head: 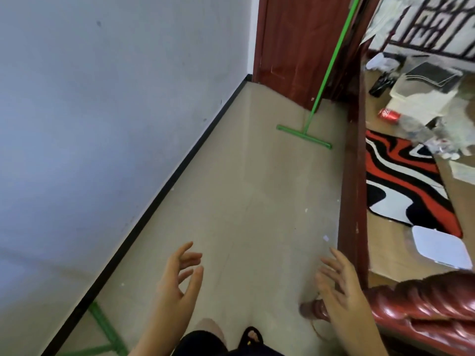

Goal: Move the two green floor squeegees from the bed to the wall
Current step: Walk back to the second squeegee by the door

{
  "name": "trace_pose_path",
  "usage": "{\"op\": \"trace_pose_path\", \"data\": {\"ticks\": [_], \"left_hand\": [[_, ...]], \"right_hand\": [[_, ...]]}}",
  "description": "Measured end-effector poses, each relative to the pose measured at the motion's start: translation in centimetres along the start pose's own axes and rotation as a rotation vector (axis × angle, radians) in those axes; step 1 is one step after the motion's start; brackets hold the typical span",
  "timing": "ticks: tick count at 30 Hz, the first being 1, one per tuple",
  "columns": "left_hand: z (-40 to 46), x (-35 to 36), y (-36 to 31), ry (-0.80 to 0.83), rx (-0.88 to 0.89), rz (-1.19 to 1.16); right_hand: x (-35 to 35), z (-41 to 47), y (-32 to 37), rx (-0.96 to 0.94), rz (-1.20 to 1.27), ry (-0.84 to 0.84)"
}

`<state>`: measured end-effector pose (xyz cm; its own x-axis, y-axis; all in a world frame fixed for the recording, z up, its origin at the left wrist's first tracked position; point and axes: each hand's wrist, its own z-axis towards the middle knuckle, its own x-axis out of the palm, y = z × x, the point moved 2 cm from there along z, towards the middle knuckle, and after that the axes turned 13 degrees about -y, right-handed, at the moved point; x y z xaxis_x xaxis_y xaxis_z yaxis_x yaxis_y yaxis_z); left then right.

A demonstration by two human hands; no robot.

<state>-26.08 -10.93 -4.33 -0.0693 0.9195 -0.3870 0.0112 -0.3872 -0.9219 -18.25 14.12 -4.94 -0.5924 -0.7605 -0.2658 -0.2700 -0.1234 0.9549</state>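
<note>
One green floor squeegee stands ahead, its blade on the tiled floor and its long handle leaning up against the bed's wooden frame near the brown door. A second green squeegee lies at the bottom left, its blade on the floor close to the black skirting of the grey wall. My left hand hovers over the floor with fingers spread and nothing in it. My right hand is also empty, fingers apart, beside the bed's side rail.
The bed surface on the right carries a red, black and white mat, a red can, a white box and papers. A brown door stands at the corridor's end. A red padded footboard is at the bottom right. My foot shows below.
</note>
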Motion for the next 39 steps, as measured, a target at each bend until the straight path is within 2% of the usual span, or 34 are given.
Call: {"op": "trace_pose_path", "data": {"ticks": [8,14,17,25,31,39], "left_hand": [[10.1,10.0,-2.5,0.069,0.019,0.023],[24.1,17.9,-6.7,0.107,0.094,-0.006],[31.3,22.1,-10.0,0.134,0.132,-0.017],[43.9,34.6,-14.1,0.219,0.160,-0.003],[52.0,46.5,-18.7,0.148,0.151,-0.043],[61.8,59.2,-24.9,0.055,0.118,-0.059]], "right_hand": [[-1.7,12.6,0.7,0.014,-0.017,-0.125],[-0.7,26.4,2.8,-0.021,0.017,-0.216],[-0.3,33.4,5.2,-0.068,0.047,-0.313],[-1.6,49.3,7.1,0.007,0.058,-0.395],[-5.6,65.4,8.4,0.015,0.066,-0.330],[-9.9,86.2,13.1,-0.120,-0.024,-0.247]]}}
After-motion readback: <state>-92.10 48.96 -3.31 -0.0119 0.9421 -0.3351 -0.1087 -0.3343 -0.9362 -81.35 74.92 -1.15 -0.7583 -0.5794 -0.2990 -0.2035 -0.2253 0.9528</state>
